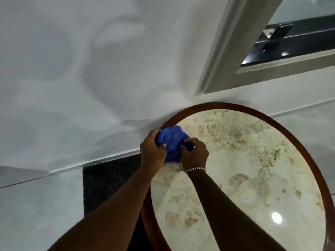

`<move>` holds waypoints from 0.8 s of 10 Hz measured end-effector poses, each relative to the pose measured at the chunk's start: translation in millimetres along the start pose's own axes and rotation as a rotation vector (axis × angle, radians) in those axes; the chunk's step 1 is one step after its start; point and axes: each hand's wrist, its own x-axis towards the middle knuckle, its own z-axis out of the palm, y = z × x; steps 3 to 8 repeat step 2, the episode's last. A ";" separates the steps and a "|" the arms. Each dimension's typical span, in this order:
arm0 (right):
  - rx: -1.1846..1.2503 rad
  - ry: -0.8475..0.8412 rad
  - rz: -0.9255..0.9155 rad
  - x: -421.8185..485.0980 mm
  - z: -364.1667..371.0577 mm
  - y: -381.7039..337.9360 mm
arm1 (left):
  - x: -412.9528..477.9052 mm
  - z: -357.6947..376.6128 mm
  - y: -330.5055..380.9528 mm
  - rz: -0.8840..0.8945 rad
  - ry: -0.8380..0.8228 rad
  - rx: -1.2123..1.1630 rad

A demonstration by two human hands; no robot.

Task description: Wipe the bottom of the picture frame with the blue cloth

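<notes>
Both hands are clamped on the bunched blue cloth at the far-left edge of the round marble-topped counter: left hand on its left side, right hand on its near-right. The picture frame hangs on the wall above and right of the counter, well apart from the cloth. Risk: a loosely bunched cloth may slip or drag unevenly along the frame's bottom rail, shifting the frame.

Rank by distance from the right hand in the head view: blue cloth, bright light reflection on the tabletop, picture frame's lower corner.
1. blue cloth: gripped by the right hand.
2. picture frame: lower corner, up on the wall.
3. light reflection: on the tabletop, lower right.
</notes>
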 end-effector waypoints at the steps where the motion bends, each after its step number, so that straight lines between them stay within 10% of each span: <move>1: -0.185 -0.050 -0.114 4.3 -18.9 -8.5 | -0.9 -22.2 0.1 0.214 -0.054 0.276; 8: -0.247 -0.029 -0.310 -1.4 -38.8 -33.0 | -7.2 -42.4 17.0 0.318 0.017 0.408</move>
